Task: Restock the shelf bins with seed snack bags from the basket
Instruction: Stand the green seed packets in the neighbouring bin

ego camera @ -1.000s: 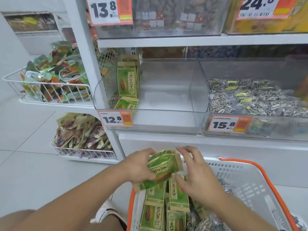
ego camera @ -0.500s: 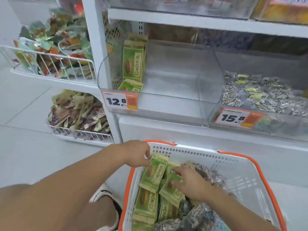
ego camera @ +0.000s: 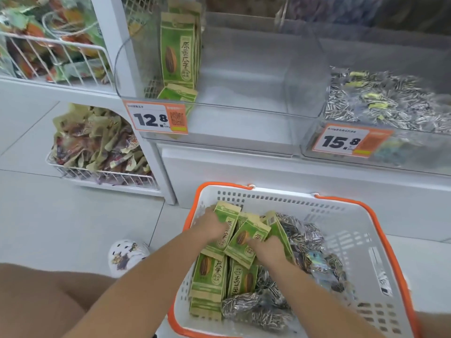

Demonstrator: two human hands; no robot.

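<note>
A white basket with an orange rim [ego camera: 353, 230] sits on the floor and holds green seed snack bags [ego camera: 210, 279] at its left and silvery striped seed packs [ego camera: 305, 237] at its right. Both my hands are down in it. My left hand [ego camera: 211, 225] grips an upright green bag [ego camera: 225, 228]. My right hand [ego camera: 267, 247] grips a tilted green bag [ego camera: 244, 237] beside it. Above, the clear shelf bin [ego camera: 244, 98] with the 12.8 tag holds a few green bags [ego camera: 177, 52] at its left end.
A second clear bin [ego camera: 380, 142], tagged 15.8, holds silvery seed packs. Wire baskets of other snacks hang at the left, upper [ego camera: 58, 57] and lower [ego camera: 102, 176]. A white shelf post [ego camera: 114, 57] stands between. My shoe [ego camera: 127, 254] is on the tiled floor left of the basket.
The view has tilted down and closer to the basket. Both hands dropped from the basket's rim deeper among the green bags, each now gripping one.
</note>
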